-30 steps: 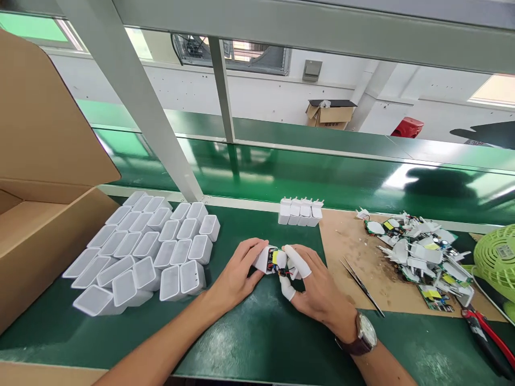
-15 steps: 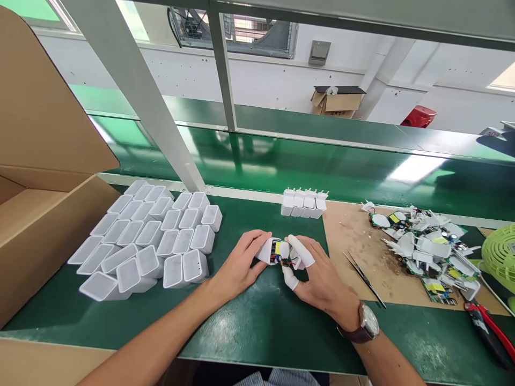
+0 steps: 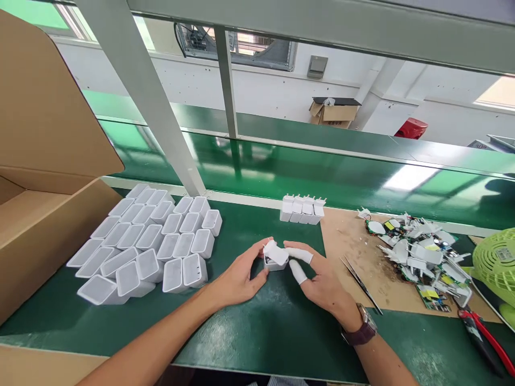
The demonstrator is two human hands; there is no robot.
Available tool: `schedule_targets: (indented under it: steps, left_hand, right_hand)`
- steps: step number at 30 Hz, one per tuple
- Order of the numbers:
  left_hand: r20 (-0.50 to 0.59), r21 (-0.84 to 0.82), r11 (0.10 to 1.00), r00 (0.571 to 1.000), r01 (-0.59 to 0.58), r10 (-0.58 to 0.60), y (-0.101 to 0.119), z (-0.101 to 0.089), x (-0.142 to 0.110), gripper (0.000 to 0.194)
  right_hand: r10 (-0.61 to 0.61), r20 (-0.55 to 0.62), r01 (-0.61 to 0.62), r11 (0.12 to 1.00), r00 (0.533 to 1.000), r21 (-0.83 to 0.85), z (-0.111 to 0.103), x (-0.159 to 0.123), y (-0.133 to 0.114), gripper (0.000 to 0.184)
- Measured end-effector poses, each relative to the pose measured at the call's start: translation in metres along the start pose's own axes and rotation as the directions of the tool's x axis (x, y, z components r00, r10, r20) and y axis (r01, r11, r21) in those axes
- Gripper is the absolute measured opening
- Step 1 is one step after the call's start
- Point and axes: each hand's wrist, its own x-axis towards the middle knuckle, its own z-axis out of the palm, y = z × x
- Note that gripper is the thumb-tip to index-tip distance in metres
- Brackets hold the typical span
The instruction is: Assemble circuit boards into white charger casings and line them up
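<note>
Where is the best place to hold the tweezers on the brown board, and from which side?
Grip the tweezers near the middle of the two thin legs, coming from above with the right hand, which is nearest. They lie flat on the brown board, slanting away from the circuit board pile, so I judge that both long sides are free.

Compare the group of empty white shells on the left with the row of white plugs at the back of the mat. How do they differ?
The empty white shells are many, lying on their sides with open mouths showing. The row of white plugs is few, upright and closed, with prongs on top. The shells spread in several rows; the plugs form one tight row. Both are white plastic on the green mat.
</note>
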Motion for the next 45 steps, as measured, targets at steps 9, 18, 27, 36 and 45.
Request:
schedule_targets:
  steps: [9, 18, 27, 36, 45]
  left_hand:
    - [-0.03, -0.182, 0.982, 0.998, 0.041, -0.047, 0.004, 0.002, -0.001, 0.061]
    - [-0.116, -0.039, 0.995, 0.989, -0.095, 0.09, 0.002, 0.004, -0.002, 0.098]
    - [-0.202, -0.065, 0.976, 0.961, -0.207, 0.19, 0.006, 0.008, 0.005, 0.12]
    - [-0.169, -0.08, 0.993, 0.983, -0.091, 0.077, 0.0, 0.015, 0.002, 0.124]
    - [-0.144, -0.077, 0.996, 0.989, -0.034, 0.023, 0.003, 0.012, 0.005, 0.114]
  right_hand:
    - [-0.145, 0.076, 0.157, 0.972, 0.986, -0.173, 0.019, -0.001, 0.01, 0.045]
    - [-0.21, 0.105, 0.23, 0.94, 0.972, -0.252, 0.025, -0.005, 0.017, 0.04]
    - [-0.182, 0.072, 0.192, 0.967, 0.981, -0.168, 0.022, -0.003, 0.016, 0.041]
    - [-0.172, 0.001, 0.171, 0.978, 0.985, -0.116, 0.027, -0.005, 0.017, 0.044]
    - [-0.18, 0.017, 0.18, 0.976, 0.984, -0.123, 0.026, -0.005, 0.015, 0.043]
